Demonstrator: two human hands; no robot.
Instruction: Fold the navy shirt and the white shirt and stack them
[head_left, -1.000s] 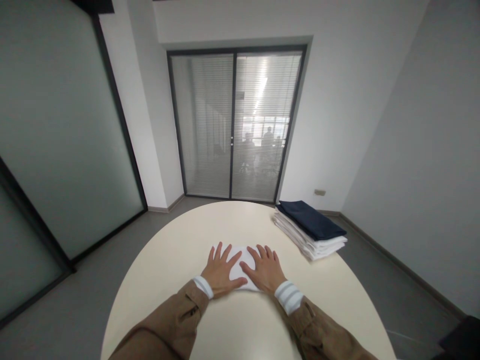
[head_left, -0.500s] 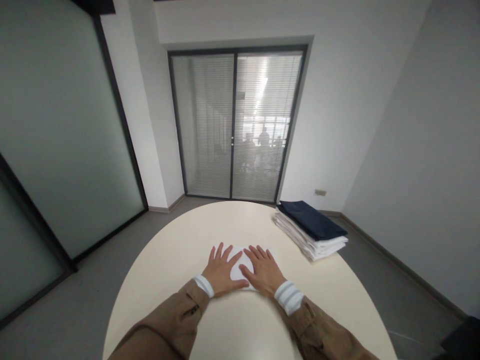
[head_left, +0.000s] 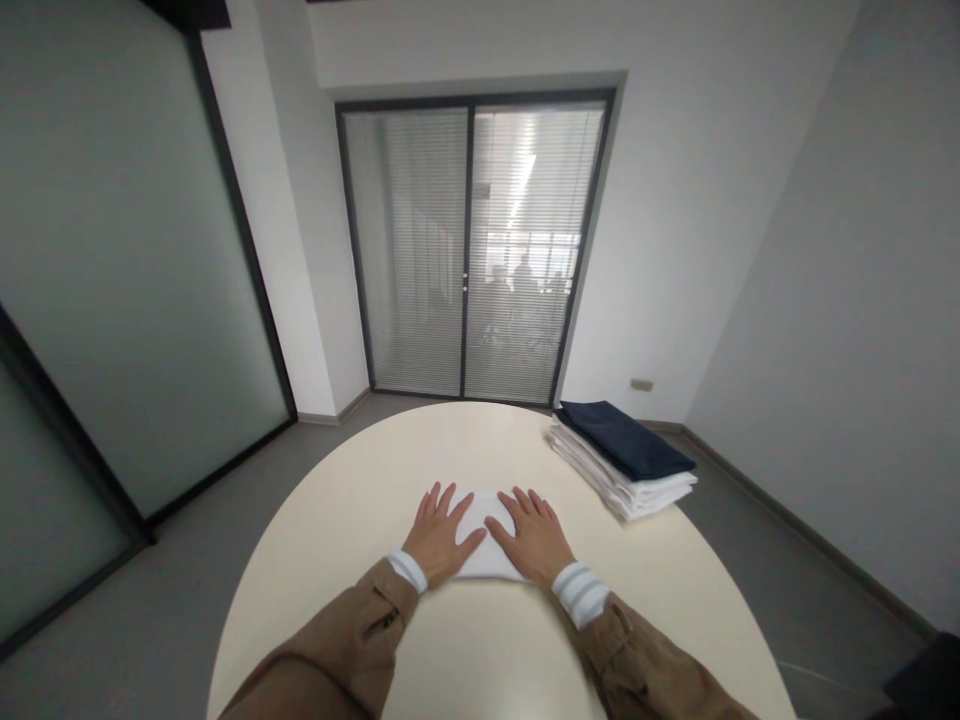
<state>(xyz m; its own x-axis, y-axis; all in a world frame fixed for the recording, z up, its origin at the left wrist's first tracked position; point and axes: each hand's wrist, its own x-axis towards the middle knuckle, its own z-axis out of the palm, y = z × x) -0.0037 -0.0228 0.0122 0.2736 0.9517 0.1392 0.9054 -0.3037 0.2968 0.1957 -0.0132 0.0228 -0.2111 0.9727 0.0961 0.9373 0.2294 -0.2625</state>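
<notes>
A folded white cloth (head_left: 487,558) lies flat on the round cream table (head_left: 450,650), in front of me. On its left part rests my left hand (head_left: 439,538), palm down with the fingers spread. My right hand (head_left: 534,538) lies palm down over the right part, its fingers also apart. Between the two thumbs the cloth's middle shows; much of its sides is hidden under the hands. Neither hand grips anything.
At the table's right edge stands a stack of folded white cloths (head_left: 600,480) with a folded navy cloth (head_left: 626,440) on top. Beyond the table is a glass door with blinds (head_left: 465,250). A dark object (head_left: 926,680) shows at the lower right.
My hands have drawn slightly apart over the cloth, so more of its middle and near edge shows. The stack has not moved.
</notes>
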